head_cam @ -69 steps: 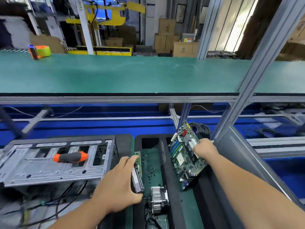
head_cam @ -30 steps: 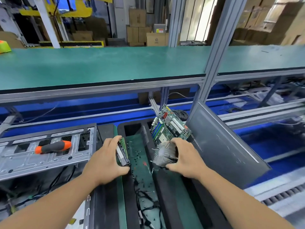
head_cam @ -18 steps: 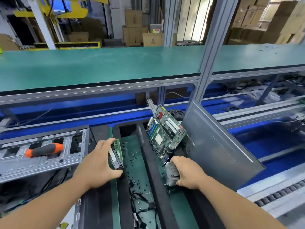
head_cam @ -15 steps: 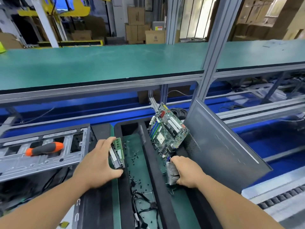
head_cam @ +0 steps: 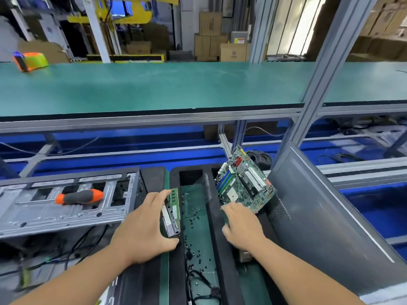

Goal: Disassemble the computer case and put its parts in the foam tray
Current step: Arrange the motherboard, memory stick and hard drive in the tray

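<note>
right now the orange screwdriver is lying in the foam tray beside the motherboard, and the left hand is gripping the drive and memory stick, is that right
Not quite. The head view shows the orange screwdriver lying on the metal computer case, left of the foam tray, not in it. The rest holds: the motherboard leans in the tray, and the left hand grips the drive and memory stick.

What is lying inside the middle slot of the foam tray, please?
Small black screws and a cable bundle lie on the green floor of the foam tray. The slot's far pocket is too dark to judge.

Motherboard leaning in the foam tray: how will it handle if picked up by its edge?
The motherboard probably stays stiff, being a flat rigid board. Likely fragile: exposed slots and connectors. It leans tilted against the side panel, so a nudge may tip it.
</note>
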